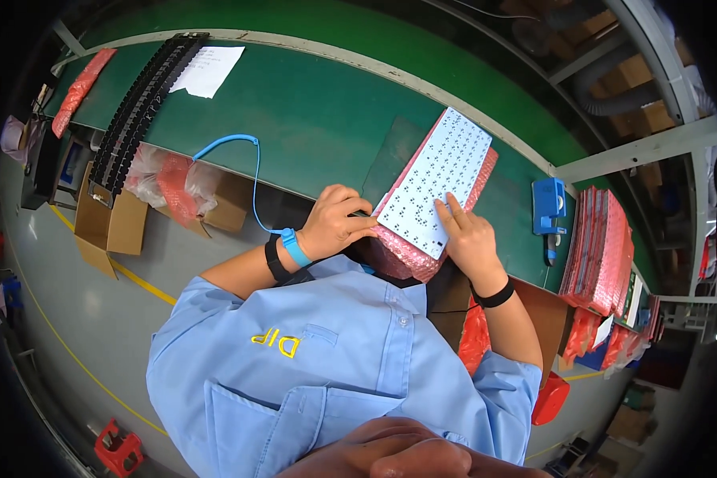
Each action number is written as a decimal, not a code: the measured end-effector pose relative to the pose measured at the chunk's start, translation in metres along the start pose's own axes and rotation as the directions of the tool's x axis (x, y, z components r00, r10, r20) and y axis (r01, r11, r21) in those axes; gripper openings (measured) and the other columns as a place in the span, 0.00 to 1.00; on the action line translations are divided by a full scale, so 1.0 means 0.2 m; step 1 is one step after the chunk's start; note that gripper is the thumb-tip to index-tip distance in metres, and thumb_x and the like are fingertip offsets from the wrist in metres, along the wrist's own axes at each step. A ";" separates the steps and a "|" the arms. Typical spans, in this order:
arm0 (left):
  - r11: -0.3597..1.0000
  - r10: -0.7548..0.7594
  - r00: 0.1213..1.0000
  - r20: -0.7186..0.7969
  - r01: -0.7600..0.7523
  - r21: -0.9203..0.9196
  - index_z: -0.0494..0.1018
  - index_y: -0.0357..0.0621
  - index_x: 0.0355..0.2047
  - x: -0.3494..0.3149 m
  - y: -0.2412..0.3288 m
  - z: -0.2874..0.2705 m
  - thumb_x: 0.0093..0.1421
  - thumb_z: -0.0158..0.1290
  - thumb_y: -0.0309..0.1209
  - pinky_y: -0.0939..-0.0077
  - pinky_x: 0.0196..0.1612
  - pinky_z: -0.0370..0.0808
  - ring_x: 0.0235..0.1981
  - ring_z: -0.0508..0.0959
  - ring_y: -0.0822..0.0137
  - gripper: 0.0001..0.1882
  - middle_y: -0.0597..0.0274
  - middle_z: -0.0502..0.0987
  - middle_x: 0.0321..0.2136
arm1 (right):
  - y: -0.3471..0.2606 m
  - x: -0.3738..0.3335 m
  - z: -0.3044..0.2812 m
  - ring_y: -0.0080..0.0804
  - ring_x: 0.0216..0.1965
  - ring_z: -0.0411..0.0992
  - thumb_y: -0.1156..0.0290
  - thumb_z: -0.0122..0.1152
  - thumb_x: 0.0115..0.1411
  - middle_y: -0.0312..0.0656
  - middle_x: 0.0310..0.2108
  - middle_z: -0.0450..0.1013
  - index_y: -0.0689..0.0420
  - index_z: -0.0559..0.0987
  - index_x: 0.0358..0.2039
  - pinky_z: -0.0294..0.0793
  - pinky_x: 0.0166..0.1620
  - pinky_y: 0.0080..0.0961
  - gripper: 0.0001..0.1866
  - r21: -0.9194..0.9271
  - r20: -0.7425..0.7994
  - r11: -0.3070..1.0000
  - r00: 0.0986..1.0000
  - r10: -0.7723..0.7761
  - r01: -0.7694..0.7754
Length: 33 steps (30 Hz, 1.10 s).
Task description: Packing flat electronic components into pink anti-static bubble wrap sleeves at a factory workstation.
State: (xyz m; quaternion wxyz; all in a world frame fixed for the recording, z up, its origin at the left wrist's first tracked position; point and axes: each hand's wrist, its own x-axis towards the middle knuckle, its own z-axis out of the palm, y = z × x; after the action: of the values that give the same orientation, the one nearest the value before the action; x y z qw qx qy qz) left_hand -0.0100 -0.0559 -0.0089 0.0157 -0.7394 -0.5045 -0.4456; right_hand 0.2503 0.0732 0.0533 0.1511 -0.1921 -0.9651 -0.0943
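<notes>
A white keyboard circuit board (434, 183) with rows of small black marks lies slanted on pink bubble wrap (413, 256) at the bench's near edge. My left hand (336, 221) is closed at the board's near left corner, thumb and fingers pinched at the wrap's edge. The tips partly hide what they grip. On the board's right side rests my right hand (468, 239), its index and middle fingers stretched out over the white surface. Its thumb is hidden. A blue wrist strap (295, 248) with a coiled cord circles my left wrist, beside a black band.
A green bench mat (295, 103) lies under the work. To the right stand a blue tape-dispenser-like holder (548, 205) and a stack of pink-wrapped boards (597, 251). Black slotted racks (139, 111) and a paper sheet (207, 70) lie left. An open carton (110, 219) stands below.
</notes>
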 end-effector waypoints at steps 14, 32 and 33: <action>0.995 -0.007 1.000 -0.029 0.004 -0.097 0.80 0.48 0.25 0.03 -0.01 -0.02 0.45 0.68 0.38 0.61 0.49 0.69 0.36 0.75 0.65 0.11 0.69 0.78 0.30 | 0.51 0.43 0.16 0.52 0.42 0.76 0.67 0.65 0.55 0.56 0.42 0.77 0.62 0.82 0.43 0.77 0.47 0.36 0.17 0.183 0.008 0.914 0.930 0.367 -0.362; 0.992 -0.067 0.996 -0.061 0.061 -0.107 0.81 0.46 0.33 -0.02 -0.04 0.02 0.47 0.67 0.40 0.59 0.52 0.69 0.35 0.75 0.64 0.16 0.68 0.78 0.31 | 0.74 0.65 0.36 0.39 0.42 0.75 0.66 0.76 0.49 0.51 0.42 0.75 0.66 0.78 0.47 0.76 0.47 0.30 0.28 0.348 0.321 0.755 0.827 0.462 -0.557; 0.994 -0.040 0.998 -0.050 0.035 -0.108 0.81 0.46 0.34 -0.02 -0.05 0.02 0.47 0.67 0.40 0.58 0.52 0.69 0.35 0.75 0.64 0.16 0.68 0.78 0.31 | 0.75 0.65 0.35 0.37 0.40 0.76 0.66 0.77 0.48 0.50 0.40 0.76 0.66 0.78 0.47 0.76 0.46 0.29 0.27 0.340 0.359 0.736 0.804 0.474 -0.586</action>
State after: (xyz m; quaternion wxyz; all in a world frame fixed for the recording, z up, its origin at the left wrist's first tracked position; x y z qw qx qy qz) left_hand -0.0159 -0.0534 -0.0183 -0.0190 -0.7177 -0.4930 -0.4914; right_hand 0.1770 0.2715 0.0486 0.0884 -0.4326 -0.8756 0.1956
